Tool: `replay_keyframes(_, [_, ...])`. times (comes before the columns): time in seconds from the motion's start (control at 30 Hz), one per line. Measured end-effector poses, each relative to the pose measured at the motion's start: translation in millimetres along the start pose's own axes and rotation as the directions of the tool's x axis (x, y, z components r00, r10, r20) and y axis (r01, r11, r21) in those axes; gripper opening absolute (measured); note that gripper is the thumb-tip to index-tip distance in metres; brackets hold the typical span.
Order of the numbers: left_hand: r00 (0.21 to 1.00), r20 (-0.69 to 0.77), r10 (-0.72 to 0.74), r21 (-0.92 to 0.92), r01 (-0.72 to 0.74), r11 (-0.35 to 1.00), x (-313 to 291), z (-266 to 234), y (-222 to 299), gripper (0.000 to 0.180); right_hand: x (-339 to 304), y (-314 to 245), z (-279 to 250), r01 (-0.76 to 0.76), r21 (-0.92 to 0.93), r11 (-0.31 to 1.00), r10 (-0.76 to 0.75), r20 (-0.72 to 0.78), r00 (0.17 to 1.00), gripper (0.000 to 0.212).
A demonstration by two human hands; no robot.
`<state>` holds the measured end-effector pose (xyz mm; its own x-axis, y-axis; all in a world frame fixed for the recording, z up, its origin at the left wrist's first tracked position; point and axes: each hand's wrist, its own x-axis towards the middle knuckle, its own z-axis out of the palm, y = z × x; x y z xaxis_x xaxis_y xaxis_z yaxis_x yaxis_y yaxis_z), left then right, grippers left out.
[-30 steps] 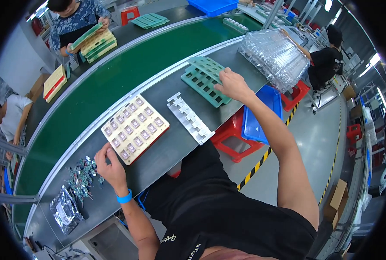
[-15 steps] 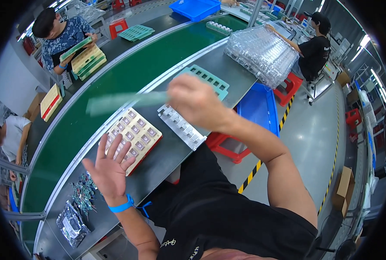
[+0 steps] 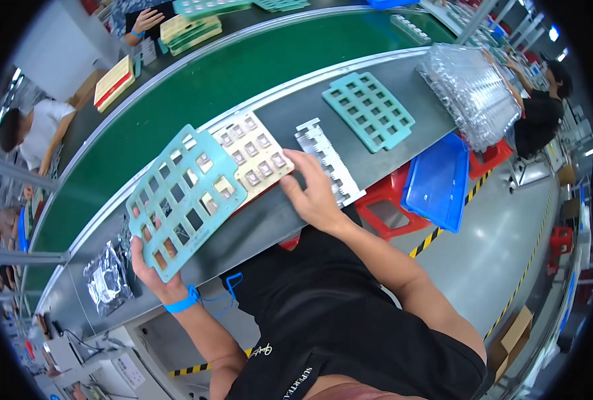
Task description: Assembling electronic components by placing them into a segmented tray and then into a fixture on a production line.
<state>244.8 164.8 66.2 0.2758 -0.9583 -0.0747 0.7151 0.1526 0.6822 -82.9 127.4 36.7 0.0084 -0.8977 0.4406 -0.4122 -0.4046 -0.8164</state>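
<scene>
My left hand (image 3: 151,272) grips the lower left end of a teal plate (image 3: 213,175) with rows of rectangular cutouts; some fingers show through its holes. The plate is tilted and overlaps a cream tray (image 3: 248,159) with a red lower part, hiding its left portion. Small square pieces sit in rows in the tray's pockets. At the tray's right corner my right hand (image 3: 314,192) is closed, with thumb and fingers on either side of the corner. Right of that hand lies a silver toothed metal fixture (image 3: 328,160).
Another teal plate (image 3: 368,110) lies farther right, near stacked clear plastic trays (image 3: 470,93). A blue bin (image 3: 436,180) rests by red stools (image 3: 393,210). A green conveyor belt (image 3: 170,107) curves beyond the bench. A silver bag (image 3: 106,280) lies at left. Co-workers sit across and at right.
A teal plate, blurred in my right hand earlier, is now in my left hand over the tray. My right hand has come down to the tray's corner. The view has shifted.
</scene>
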Motion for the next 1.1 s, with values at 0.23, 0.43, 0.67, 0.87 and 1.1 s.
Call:
replay_keyframes(0.23, [0.998,0.044,0.045,0.070,-0.048,0.996,-3,-2,-3,0.065,-4,26,2,0.003,-0.095,0.996,0.000,0.032,0.999,0.037])
replay_keyframes(0.43, [0.996,0.092,0.001,0.093,-0.009,0.996,3,3,-20,0.065,10,44,-19,-0.141,-0.040,0.989,0.141,0.002,0.990,0.033])
replay_keyframes(0.67, [0.969,0.222,-0.107,0.100,0.086,0.991,30,33,-61,0.060,42,29,7,-0.467,0.634,0.616,0.390,0.269,0.880,0.048])
replay_keyframes(0.87, [0.978,0.200,-0.055,0.242,0.005,0.970,49,52,-74,0.050,61,14,3,-0.480,0.544,0.689,0.410,0.254,0.876,0.044])
replay_keyframes(1.1, [0.959,0.048,0.280,0.592,-0.253,0.765,65,26,-94,0.038,76,43,27,-0.448,0.442,0.777,0.380,0.239,0.894,0.045])
